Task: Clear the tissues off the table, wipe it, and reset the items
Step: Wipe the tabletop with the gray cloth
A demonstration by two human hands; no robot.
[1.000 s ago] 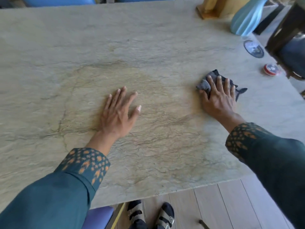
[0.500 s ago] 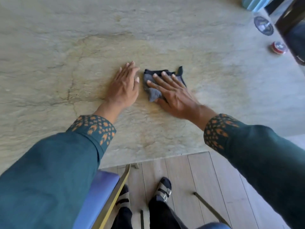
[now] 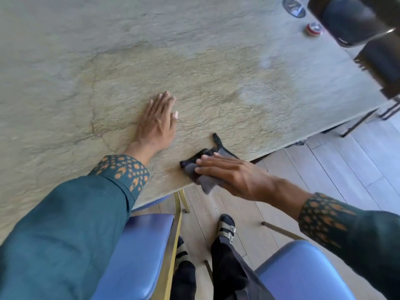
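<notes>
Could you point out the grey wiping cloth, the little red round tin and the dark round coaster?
grey wiping cloth (image 3: 206, 180), head view, lighter folded part near the table edge.
little red round tin (image 3: 313, 29), head view, its lid.
dark round coaster (image 3: 293, 7), head view, its centre.

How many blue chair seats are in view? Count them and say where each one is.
2. One blue chair seat sits tucked under the table's near edge below the left arm; the other is at bottom right, beneath the right arm. More may be hidden.

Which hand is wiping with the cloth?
The right hand. It presses flat on the grey cloth at the table's near edge. The left hand lies bare on the table.
</notes>
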